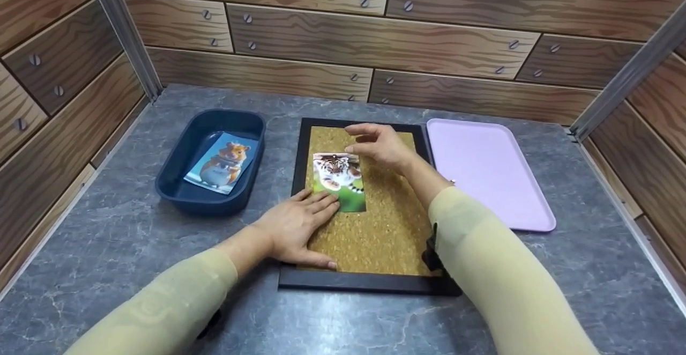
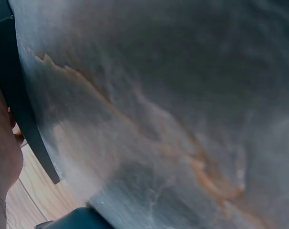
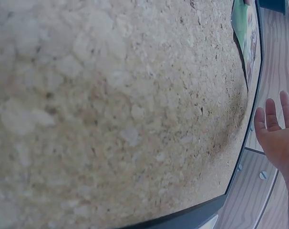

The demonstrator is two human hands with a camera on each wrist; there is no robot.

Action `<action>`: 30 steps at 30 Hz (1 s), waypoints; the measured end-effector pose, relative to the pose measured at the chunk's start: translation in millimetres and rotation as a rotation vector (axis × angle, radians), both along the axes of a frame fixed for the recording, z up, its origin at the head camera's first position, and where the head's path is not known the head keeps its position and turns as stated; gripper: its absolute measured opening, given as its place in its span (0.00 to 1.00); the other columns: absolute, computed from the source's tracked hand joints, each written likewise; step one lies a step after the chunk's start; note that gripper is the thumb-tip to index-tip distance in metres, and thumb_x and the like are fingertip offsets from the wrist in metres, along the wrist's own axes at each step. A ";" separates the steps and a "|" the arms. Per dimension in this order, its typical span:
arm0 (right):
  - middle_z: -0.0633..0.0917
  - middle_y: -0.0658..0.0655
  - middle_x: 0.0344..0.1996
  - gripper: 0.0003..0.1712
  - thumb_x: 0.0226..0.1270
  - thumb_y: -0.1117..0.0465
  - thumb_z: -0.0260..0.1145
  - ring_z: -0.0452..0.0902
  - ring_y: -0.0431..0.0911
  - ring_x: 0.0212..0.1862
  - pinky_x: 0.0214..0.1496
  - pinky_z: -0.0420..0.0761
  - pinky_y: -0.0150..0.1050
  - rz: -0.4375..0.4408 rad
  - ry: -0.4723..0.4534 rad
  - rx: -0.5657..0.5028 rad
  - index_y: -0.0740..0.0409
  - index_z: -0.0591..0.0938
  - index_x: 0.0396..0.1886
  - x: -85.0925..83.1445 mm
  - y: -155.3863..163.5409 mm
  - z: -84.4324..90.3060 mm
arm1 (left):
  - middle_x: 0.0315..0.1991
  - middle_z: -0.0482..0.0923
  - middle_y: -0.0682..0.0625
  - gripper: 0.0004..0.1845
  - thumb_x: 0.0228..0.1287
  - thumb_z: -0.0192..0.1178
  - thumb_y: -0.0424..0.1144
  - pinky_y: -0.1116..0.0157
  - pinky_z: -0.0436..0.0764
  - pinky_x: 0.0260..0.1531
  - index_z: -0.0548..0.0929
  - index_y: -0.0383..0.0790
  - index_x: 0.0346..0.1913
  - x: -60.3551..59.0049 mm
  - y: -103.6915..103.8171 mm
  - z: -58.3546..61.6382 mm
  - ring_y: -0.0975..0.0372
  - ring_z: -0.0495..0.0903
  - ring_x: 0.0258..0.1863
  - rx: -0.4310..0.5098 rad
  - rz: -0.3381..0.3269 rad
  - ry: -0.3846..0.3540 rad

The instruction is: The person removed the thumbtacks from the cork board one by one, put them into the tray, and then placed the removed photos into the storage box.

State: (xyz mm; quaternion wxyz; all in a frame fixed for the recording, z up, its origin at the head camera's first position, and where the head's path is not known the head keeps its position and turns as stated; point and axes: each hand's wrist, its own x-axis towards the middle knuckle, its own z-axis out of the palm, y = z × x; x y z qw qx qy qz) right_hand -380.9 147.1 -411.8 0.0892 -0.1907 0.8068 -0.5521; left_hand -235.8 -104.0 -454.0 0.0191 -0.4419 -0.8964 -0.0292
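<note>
A tiger photo (image 1: 351,198) lies on the left half of a black-framed cork board (image 1: 386,237). My left hand (image 1: 297,229) lies flat with spread fingers, its fingertips on the photo's lower left edge and its thumb on the board near the bottom frame. Just above the photo's upper right corner hovers my right hand (image 1: 383,146), thumb and fingers apart. The right wrist view shows this hand (image 3: 280,143) with parted fingers and nothing visible in them. A tiny dark spot sits at the photo's top edge, too small to identify.
To the left stands a dark blue tub (image 1: 166,183) with a hamster picture (image 1: 222,164) in it. A lilac tray (image 1: 487,172) lies against the board's right side, with a tiny shiny thing near its left edge. Wood-patterned walls (image 1: 321,33) enclose the grey marbled table (image 1: 96,248).
</note>
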 end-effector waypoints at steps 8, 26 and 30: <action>0.82 0.71 0.64 0.28 0.66 0.71 0.76 0.76 0.64 0.68 0.69 0.76 0.42 0.015 0.022 0.012 0.72 0.82 0.65 -5.0 0.5 -7.8 | 0.82 0.58 0.38 0.64 0.63 0.46 0.85 0.45 0.55 0.80 0.60 0.33 0.83 -0.4 3.3 -2.8 0.48 0.58 0.82 -0.014 -0.024 0.039; 0.86 0.68 0.59 0.24 0.66 0.72 0.76 0.83 0.58 0.61 0.63 0.81 0.39 0.013 0.005 0.039 0.70 0.85 0.61 -19.9 -10.0 -23.2 | 0.83 0.56 0.39 0.65 0.62 0.42 0.87 0.45 0.52 0.81 0.59 0.33 0.84 -2.6 1.2 -5.1 0.49 0.55 0.83 -0.038 -0.019 0.042; 0.86 0.66 0.60 0.24 0.66 0.71 0.76 0.82 0.56 0.62 0.67 0.79 0.41 0.022 -0.018 0.053 0.69 0.84 0.62 -19.6 -14.8 -27.5 | 0.83 0.57 0.39 0.66 0.62 0.42 0.87 0.45 0.53 0.80 0.59 0.33 0.83 -2.0 -1.8 -5.3 0.49 0.56 0.83 -0.028 -0.017 0.045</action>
